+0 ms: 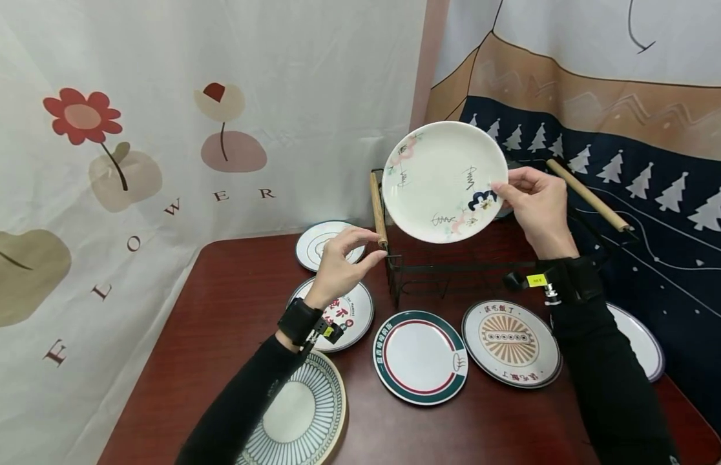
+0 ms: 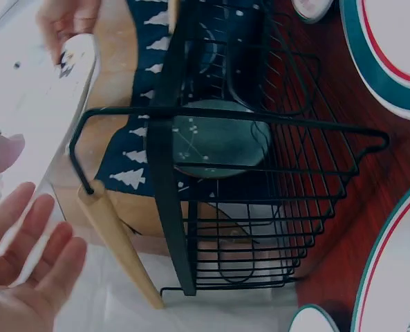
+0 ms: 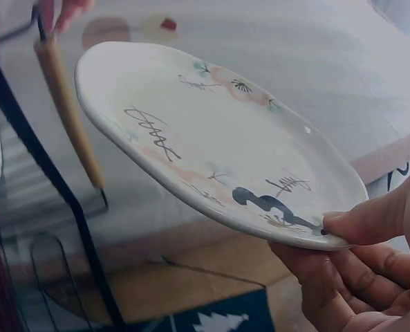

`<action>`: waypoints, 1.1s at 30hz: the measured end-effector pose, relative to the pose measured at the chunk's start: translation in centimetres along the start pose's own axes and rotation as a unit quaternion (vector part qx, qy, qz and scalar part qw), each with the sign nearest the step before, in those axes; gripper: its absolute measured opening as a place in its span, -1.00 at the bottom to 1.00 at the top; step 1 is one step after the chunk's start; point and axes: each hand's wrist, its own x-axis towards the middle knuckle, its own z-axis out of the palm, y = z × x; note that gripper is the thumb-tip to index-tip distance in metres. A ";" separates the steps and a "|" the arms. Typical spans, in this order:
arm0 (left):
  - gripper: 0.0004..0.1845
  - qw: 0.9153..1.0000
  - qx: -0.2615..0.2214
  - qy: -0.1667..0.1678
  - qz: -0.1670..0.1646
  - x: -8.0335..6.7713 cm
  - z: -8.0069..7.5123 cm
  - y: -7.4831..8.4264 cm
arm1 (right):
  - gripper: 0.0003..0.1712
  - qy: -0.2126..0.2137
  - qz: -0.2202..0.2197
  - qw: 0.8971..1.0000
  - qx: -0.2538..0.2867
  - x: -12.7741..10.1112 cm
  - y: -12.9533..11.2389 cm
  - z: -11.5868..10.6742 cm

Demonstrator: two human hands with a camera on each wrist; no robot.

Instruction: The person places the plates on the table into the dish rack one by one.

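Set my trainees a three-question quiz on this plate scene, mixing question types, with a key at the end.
1. Which hand grips the white floral plate, and where on the plate?
2. True or false: the plate with the wide green band lies on the table.
3. What do the handles of the wire rack look like?
A) Red
B) Light wood
C) White

Key:
1. The right hand, at the rim.
2. True.
3. B
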 end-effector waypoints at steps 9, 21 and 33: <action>-0.77 0.988 0.078 -0.024 0.132 0.6 2.0 -0.6 | -0.70 0.045 -0.051 0.991 -0.113 2.3 0.4 -2.1; -0.87 0.977 0.146 -0.040 0.150 0.7 2.5 -1.0 | -0.74 0.057 -0.145 0.956 -0.250 6.2 1.8 -3.8; -0.89 0.978 0.153 -0.046 0.133 0.8 2.6 -1.0 | -0.73 0.005 -0.181 0.931 -0.317 8.8 3.9 -4.1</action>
